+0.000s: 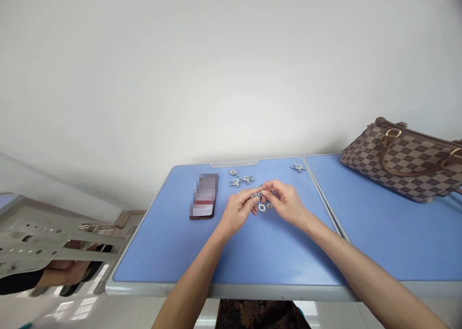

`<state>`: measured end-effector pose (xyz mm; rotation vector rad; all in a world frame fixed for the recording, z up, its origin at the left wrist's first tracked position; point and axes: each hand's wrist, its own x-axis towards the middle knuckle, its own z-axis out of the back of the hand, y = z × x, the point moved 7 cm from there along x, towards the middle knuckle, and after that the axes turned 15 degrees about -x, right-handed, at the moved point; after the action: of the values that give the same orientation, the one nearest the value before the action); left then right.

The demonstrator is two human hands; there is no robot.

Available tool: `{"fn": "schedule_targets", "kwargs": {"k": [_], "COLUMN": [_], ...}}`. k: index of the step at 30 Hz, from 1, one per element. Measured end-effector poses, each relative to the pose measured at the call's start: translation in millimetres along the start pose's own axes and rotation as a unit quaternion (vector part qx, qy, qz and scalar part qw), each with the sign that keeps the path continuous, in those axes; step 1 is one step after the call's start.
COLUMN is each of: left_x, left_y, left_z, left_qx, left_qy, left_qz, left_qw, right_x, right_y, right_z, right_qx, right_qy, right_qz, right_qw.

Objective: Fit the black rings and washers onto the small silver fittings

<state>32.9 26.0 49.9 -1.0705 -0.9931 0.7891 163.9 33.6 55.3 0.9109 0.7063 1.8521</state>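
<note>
Hands (pixel 238 208) (pixel 287 204) angled inward, tog. over desk (pixel 169 257), pinching sm. metal pc (pixel 256 195).

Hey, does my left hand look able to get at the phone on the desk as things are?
Probably yes: nothing seems to stand between your left hand and the phone, though both hands look busy pinching a small metal part.

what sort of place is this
Likely a classroom or training room: blue-topped desks stand side by side along a plain wall, and one has a long groove, perhaps for pens, at its far edge.
</note>
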Motion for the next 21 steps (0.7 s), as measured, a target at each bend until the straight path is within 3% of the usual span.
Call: {"fn": "schedule_targets", "kwargs": {"k": [10, 14, 17, 21], "left_x": [-2.5, 0.0, 0.0, -1.7], "left_y": [1.7, 10.2, 15.8, 17.4], "left_z": [-1.8, -3.4, -9.6, -11.4], "left_qx": [0.021, -0.14, -0.306, -0.378], "left_qy": [-0.018, -0.004, 0.04, 0.075], "left_qz": [-0.001, 0.061, 0.122, 0.162], "left_qw": [1.0, 0.988, 0.943, 0.908], "right_x": [-0.4, -1.2, -2.5, -3.7], "right_y": [-1.5, 3.2, 8.0, 11.8], "right_z": [-1.7, 2.6, 3.4, 1.3], "right_qx": [-0.007, 0.009, 0.054, 0.1], "right_qy": [-0.008, -0.017, -0.013, 0.002], "right_qz": [0.002, 0.0, -0.003, -0.002], "right_qw": [1.0, 1.0, 0.998, 0.995]}}
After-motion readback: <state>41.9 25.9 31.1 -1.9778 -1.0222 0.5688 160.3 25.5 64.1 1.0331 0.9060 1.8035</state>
